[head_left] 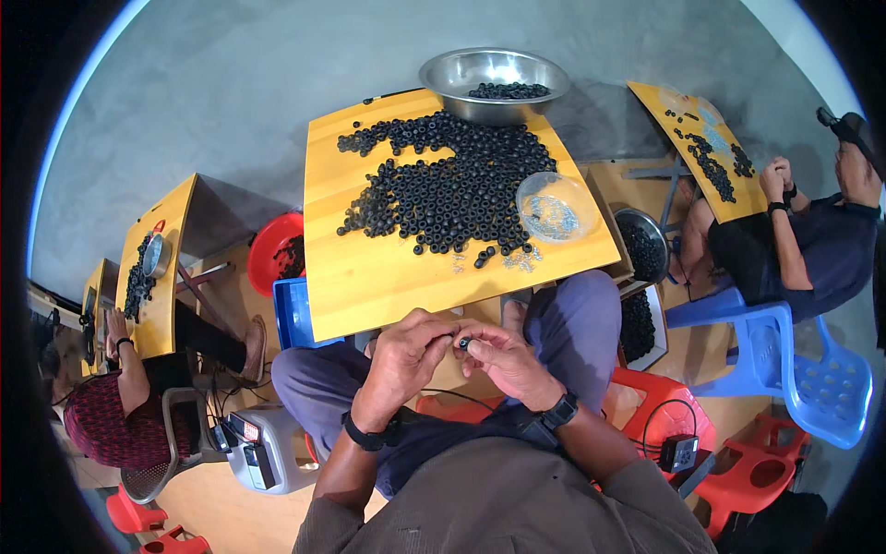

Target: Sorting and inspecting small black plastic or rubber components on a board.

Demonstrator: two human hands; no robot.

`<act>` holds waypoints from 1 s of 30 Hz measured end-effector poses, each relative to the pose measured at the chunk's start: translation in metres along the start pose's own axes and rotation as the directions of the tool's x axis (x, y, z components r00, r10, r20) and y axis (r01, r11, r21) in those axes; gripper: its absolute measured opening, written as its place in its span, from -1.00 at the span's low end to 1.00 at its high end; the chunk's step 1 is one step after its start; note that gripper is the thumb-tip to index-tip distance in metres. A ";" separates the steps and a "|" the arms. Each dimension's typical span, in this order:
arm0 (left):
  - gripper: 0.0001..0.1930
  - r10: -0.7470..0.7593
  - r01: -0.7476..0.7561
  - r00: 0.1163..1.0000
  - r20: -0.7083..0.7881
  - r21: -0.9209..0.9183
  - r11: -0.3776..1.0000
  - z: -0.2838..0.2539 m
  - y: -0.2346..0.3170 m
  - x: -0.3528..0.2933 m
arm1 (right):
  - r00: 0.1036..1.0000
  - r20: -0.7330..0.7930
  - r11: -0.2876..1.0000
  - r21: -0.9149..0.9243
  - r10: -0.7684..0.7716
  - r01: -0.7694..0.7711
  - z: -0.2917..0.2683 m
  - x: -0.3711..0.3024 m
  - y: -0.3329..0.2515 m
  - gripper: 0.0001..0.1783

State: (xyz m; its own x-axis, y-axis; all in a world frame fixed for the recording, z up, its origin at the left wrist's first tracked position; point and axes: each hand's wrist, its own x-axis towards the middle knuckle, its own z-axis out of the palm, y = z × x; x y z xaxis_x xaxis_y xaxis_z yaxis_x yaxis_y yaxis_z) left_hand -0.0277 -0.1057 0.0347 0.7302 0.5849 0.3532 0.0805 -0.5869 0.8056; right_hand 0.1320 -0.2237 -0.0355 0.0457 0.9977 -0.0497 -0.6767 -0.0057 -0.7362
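Over my lap, just off the near edge of the yellow table [388,300], my two hands meet. My right hand [508,362] is closed in a pinch on a small round black part [464,343] with a hole in its middle. The fingers of my left hand [406,358] are pressed together right beside it; whatever they pinch is too small and hidden to name. A wide spread of similar black ring-like parts [452,198] covers much of the tabletop. Near its right side stands a clear plastic bowl [554,180] holding tiny shiny pieces, with more tiny pieces [523,259] loose beside it.
A steel basin [452,92] with black parts sits at the table's far edge. Red basin [263,254] and blue bin [293,314] stand left; a steel bowl [657,268] and white box [660,332] stand right. People work at side tables [161,319], [738,208].
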 end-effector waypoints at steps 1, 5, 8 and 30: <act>-0.82 0.001 -0.001 1.000 0.019 -0.012 1.000 0.001 0.000 -0.002 | 1.000 0.004 1.000 -0.001 0.002 -0.002 -0.002 -0.003 0.004 -0.76; -0.79 0.036 -0.043 0.992 0.121 0.061 0.997 -0.003 -0.002 -0.006 | 0.999 -0.001 0.997 0.057 0.043 -0.043 -0.005 -0.010 0.010 -0.77; -0.79 0.041 -0.054 0.983 0.181 0.067 0.996 -0.007 0.001 -0.006 | 0.998 0.007 0.994 0.090 0.058 -0.059 -0.007 -0.012 0.012 -0.77; -0.86 -0.161 0.131 0.985 -0.055 -0.352 0.927 0.020 0.006 -0.030 | 0.991 0.083 0.989 0.095 0.103 -0.111 -0.007 -0.017 -0.001 -0.71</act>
State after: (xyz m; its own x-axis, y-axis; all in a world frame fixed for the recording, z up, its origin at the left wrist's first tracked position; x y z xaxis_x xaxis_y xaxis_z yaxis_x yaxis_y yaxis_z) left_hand -0.0354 -0.1378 0.0195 0.6690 0.7017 0.2450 -0.0682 -0.2704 0.9603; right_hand 0.1375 -0.2408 -0.0386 -0.0858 0.9939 -0.0688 -0.7445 -0.1099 -0.6585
